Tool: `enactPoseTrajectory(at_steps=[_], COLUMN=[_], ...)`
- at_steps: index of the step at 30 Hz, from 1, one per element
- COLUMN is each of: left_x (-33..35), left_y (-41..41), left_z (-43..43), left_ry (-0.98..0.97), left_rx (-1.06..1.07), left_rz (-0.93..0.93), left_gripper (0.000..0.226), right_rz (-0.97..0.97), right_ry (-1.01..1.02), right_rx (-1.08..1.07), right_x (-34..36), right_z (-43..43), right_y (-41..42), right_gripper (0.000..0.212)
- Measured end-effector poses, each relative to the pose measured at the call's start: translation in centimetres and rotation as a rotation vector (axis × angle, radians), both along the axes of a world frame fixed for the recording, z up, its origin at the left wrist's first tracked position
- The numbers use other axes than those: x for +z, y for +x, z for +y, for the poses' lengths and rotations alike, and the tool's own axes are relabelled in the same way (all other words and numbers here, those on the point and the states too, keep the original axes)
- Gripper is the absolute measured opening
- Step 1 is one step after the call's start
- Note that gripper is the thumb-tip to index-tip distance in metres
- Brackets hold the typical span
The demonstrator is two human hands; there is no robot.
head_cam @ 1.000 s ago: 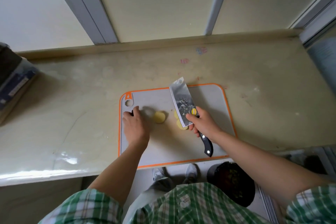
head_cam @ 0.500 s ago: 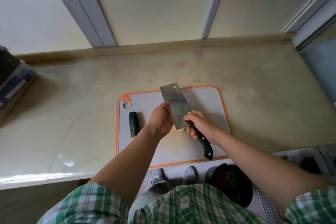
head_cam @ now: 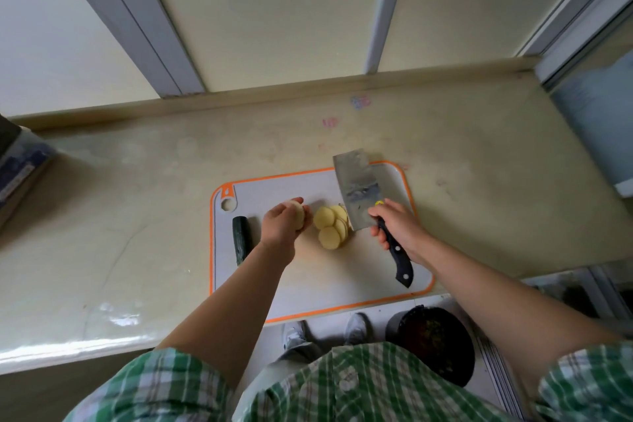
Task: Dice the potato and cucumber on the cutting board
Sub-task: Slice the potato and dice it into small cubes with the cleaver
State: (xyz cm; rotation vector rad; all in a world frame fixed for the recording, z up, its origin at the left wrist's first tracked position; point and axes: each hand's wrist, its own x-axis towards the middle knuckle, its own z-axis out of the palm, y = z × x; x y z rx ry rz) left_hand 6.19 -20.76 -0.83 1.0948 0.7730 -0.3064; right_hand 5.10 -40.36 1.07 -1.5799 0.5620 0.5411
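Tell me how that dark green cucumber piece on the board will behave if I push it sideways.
The dark green cylindrical cucumber piece lies on its side on the grey orange-rimmed cutting board, so it would probably roll if pushed sideways. It looks straight and firm, so likely stiff, not floppy.

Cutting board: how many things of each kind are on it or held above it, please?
Cucumber: 1
Cleaver, in right hand: 1
Potato chunk, in left hand: 1
Pile of potato slices: 1
Total: 4
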Motion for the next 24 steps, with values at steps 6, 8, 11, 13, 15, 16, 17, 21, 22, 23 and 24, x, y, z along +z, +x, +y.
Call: enactPoseTrajectory(at_steps=[6,8,11,13,15,16,17,21,22,23,24], left_x=[-2.0,-3.1,-4.0,-4.0,-3.6,-3.4,-3.3,-3.5,-3.7,-3.9,-4.2], left_y=[0.7,1.0,0.7,0.4,0.0,-0.2,-0.4,-0.5,-0.4,-0.2,0.0], left_z=[0.9,1.0,1.0,0.8,0.1,-0.5,-1.2,-5.1,-5.8,-6.1,-6.1], left_ry=[1.03,1.212,1.389,1.444,1.481,1.484,1.479,1.591,1.635,1.668,1.686], left_rx=[-0.616,-0.762,-0.906,-0.888,-0.877,-0.913,-0.986,-1.351,-1.369,-1.369,-1.354], left_rz=[-0.296,-0.39,-0.375,-0.383,-0.499,-0.588,-0.658,-0.584,-0.561,-0.566,-0.589], left_gripper=[0.032,0.032,0.032,0.041,0.051,0.058,0.067,0.08,0.072,0.062,0.052], right_rz=[0.006,0.006,0.007,0.002,-0.011,-0.022,-0.033,-0.05,-0.049,-0.048,-0.049], right_ry=[-0.053,-0.055,-0.069,-0.091,-0.14,-0.167,-0.193,-0.254,-0.258,-0.261,-0.264], right_rx=[-0.035,-0.036,-0.032,-0.031,-0.023,-0.019,-0.016,0.001,0.005,0.009,0.012], right_x=[-0.6,-0.7,-0.8,-0.9,-1.1,-1.2,-1.3,-1.6,-1.7,-1.7,-1.8], right_z=[-1.9,-2.0,-2.3,-2.7,-3.2,-3.4,-3.6,-4.5,-4.8,-4.9,-5.1], right_y=[-0.2,-0.4,-0.5,-0.6,-0.6,-0.7,-0.7,-1.2,-1.3,-1.4,-1.4], right_gripper=[0.021,0.02,0.019,0.016,0.013,0.013,0.011,0.009,0.011,0.012,0.013])
